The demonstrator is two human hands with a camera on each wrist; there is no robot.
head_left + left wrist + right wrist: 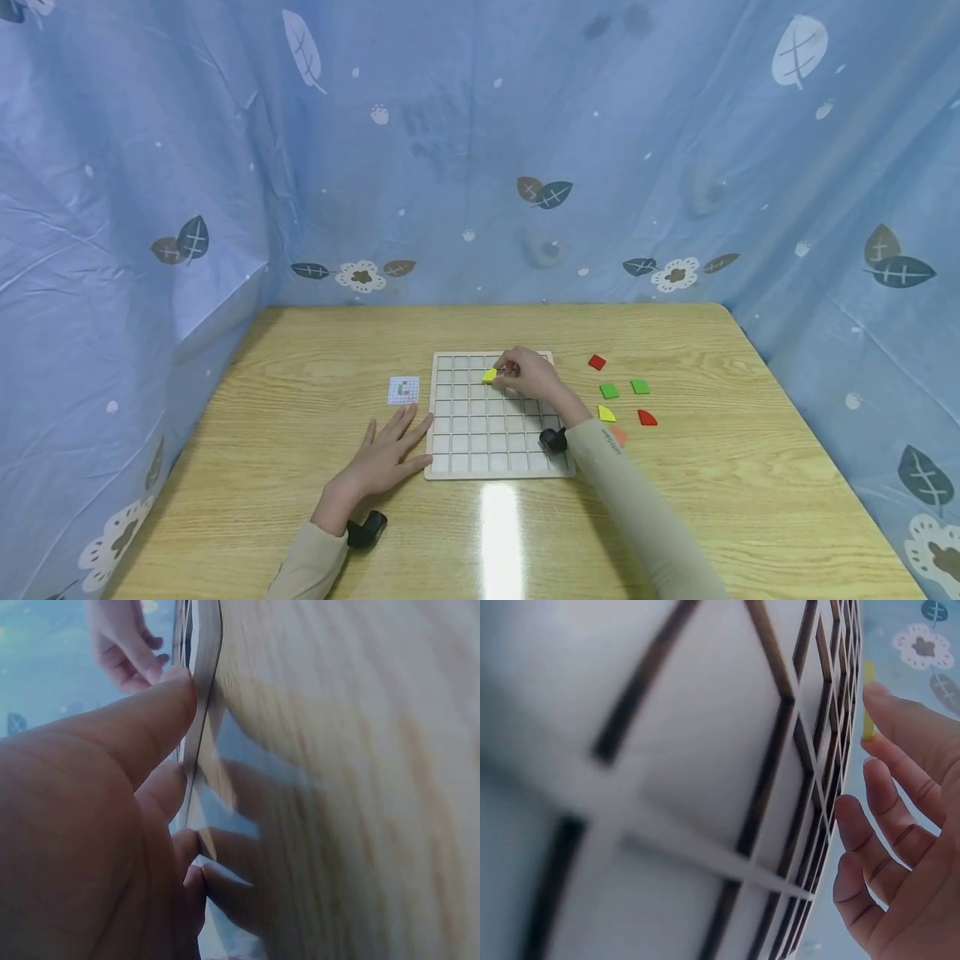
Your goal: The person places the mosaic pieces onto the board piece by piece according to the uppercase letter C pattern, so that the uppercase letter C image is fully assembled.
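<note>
Between thumb and forefinger, my right hand (528,375) pinches a yellow quarter-round tile (490,376) over the upper part of the white grid board (452,446). In the right wrist view the same yellow tile (868,705) shows edge-on at the fingertips, close over the board's raised square cells (690,825). Fingers spread, my left hand (381,458) rests on the table at the board's left edge. The left wrist view has its thumb (161,712) and fingertips against the board's side (204,682).
A small printed grid card (403,390) lies left of the board. To the right are red (597,362) and green tiles (609,391), a yellow quarter-round (606,414), a red quarter-round (647,417) and an orange piece (618,436) partly behind my sleeve. A patterned blue curtain (465,150) surrounds the wooden table.
</note>
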